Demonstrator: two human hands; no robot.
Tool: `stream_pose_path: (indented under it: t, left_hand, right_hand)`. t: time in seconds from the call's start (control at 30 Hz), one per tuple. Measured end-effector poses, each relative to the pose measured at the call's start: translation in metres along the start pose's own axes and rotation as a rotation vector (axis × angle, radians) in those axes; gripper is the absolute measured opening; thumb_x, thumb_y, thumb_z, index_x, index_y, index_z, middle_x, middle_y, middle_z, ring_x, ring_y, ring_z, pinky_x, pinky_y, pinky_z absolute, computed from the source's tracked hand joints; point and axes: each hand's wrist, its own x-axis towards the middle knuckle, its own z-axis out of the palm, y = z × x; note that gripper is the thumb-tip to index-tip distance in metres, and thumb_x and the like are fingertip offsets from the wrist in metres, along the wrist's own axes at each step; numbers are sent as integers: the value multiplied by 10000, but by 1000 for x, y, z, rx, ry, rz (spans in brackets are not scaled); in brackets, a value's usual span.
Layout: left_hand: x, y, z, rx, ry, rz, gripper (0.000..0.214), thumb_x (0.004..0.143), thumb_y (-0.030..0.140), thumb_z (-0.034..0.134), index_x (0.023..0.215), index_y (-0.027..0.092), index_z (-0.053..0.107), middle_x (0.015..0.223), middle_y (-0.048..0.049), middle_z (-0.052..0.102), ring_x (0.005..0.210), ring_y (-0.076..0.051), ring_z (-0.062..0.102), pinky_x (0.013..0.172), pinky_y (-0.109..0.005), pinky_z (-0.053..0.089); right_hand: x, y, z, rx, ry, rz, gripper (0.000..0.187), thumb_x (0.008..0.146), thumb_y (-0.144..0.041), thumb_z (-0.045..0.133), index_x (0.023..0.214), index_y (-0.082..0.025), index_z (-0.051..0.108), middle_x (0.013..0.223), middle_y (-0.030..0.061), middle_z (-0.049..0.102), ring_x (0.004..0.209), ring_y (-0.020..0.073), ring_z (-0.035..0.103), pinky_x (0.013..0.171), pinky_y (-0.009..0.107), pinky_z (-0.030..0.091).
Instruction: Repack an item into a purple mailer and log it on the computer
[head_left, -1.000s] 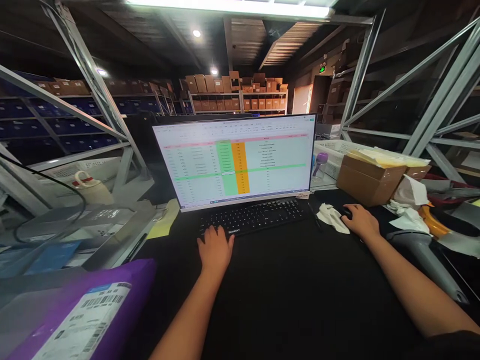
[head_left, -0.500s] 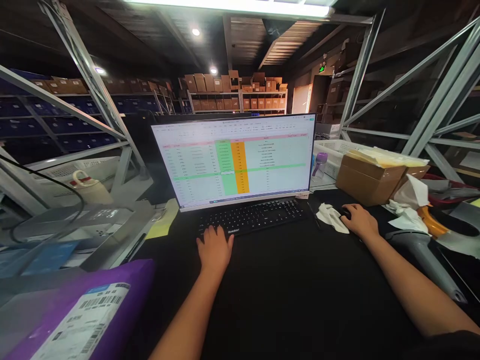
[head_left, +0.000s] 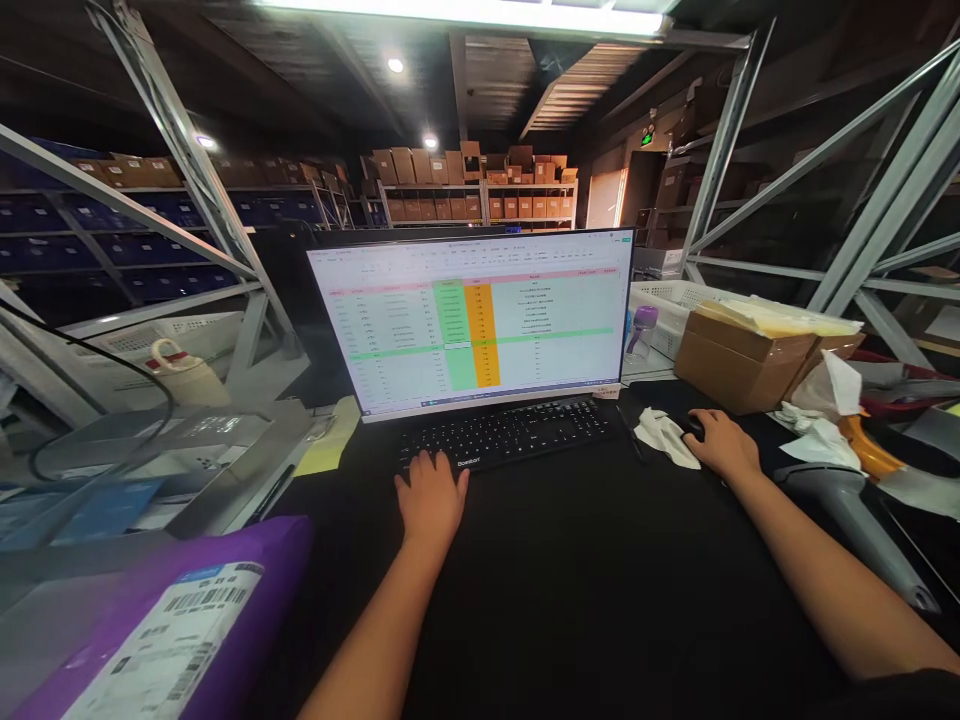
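Note:
My left hand (head_left: 431,495) lies at the lower left edge of a black keyboard (head_left: 517,432), fingers spread and fingertips on its keys. My right hand (head_left: 722,445) is curled over a black computer mouse (head_left: 694,428), which it partly hides. Behind the keyboard stands a monitor (head_left: 555,310) showing a spreadsheet with a green column, an orange column and a green highlighted row. A crumpled white tissue (head_left: 666,436) lies just left of the mouse, with a dark pen (head_left: 630,436) beside it.
A purple parcel (head_left: 281,560) with a label lies at front left, near yellow paper (head_left: 324,450). To the right are a cardboard box (head_left: 727,352), a grey barcode scanner (head_left: 862,530) and an orange tape dispenser (head_left: 870,450). Metal rack posts (head_left: 720,140) frame the desk.
The view has shifted very slightly, so everything sits a little further right. Both hands keep their places on the keyboard and mouse.

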Motion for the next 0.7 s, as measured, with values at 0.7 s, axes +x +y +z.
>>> stream_pose_path:
  t: [0.7]
  left_hand:
    - [-2, 2, -4, -26, -44, -25, 543, 1020, 435, 441, 1426, 90, 544, 1517, -259, 506, 1420, -379, 465, 1150, -622, 399]
  right_hand:
    - [17, 10, 20, 106, 21, -26, 516, 839, -414, 504, 1261, -157, 647, 1301, 206, 609, 1259, 371, 571, 1038, 474, 486]
